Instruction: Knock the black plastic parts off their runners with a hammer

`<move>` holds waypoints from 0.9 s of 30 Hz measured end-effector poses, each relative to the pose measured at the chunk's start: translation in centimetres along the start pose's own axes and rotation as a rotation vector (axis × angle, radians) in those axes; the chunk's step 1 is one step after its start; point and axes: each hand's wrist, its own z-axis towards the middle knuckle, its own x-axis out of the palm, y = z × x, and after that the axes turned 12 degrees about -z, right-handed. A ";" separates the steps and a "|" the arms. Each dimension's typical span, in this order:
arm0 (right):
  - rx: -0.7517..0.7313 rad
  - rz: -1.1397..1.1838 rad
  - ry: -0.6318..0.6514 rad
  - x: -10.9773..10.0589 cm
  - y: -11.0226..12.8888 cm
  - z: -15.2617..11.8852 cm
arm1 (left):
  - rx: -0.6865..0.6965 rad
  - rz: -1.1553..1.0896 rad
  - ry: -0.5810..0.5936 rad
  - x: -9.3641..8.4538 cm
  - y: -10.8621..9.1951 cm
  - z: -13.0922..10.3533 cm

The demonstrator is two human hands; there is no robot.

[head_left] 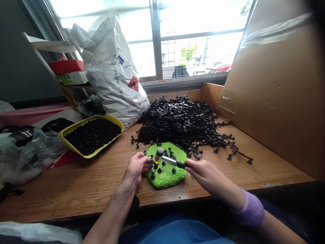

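Observation:
My left hand (137, 166) pinches a black plastic piece (151, 165) at the left side of a green cloth pad (166, 183). In my right hand (204, 173) is the black handle of a small hammer (170, 160), which reaches left across the pad. The hammer's head, grey on top and yellow below, is just right of my left fingertips. Small black parts (174, 170) lie scattered on the pad. Behind it rises a large pile of black plastic pieces (177, 118).
A yellow tray (87, 156) full of small black parts stands at the left. Behind it leans a white printed sack (114, 78). Tall cardboard (276, 98) borders the right side. Loose black pieces (240, 154) lie right of the pile. Plastic bags (33, 152) sit far left.

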 end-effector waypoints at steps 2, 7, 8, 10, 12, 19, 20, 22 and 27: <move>-0.001 -0.038 -0.032 0.6 0.4 0.3 | 0.003 -0.005 0.004 0.1 -0.1 -0.1; -0.001 -0.152 -0.046 1.0 0.8 0.3 | 0.018 -0.025 -0.006 0.3 -0.2 -0.2; -0.003 -0.164 -0.049 0.9 0.8 0.2 | 0.018 -0.029 -0.007 0.3 -0.3 -0.2; -0.003 -0.168 -0.075 0.7 0.8 0.2 | 0.023 -0.032 -0.004 0.3 -0.2 -0.2; 0.003 -0.166 -0.091 0.7 0.9 0.2 | 0.034 -0.030 0.003 0.3 -0.1 -0.1; 0.006 -0.212 -0.040 0.8 0.9 0.4 | 0.100 -0.011 0.009 0.4 -0.1 -0.2; 0.012 -0.207 -0.055 0.7 1.0 0.4 | 0.098 -0.014 0.015 0.4 0.0 -0.1; 0.022 -0.197 -0.069 0.7 1.1 0.5 | 0.090 -0.019 0.019 0.3 0.0 -0.1; 0.023 -0.213 -0.032 1.2 1.0 0.6 | 0.099 -0.016 0.003 0.3 0.2 0.0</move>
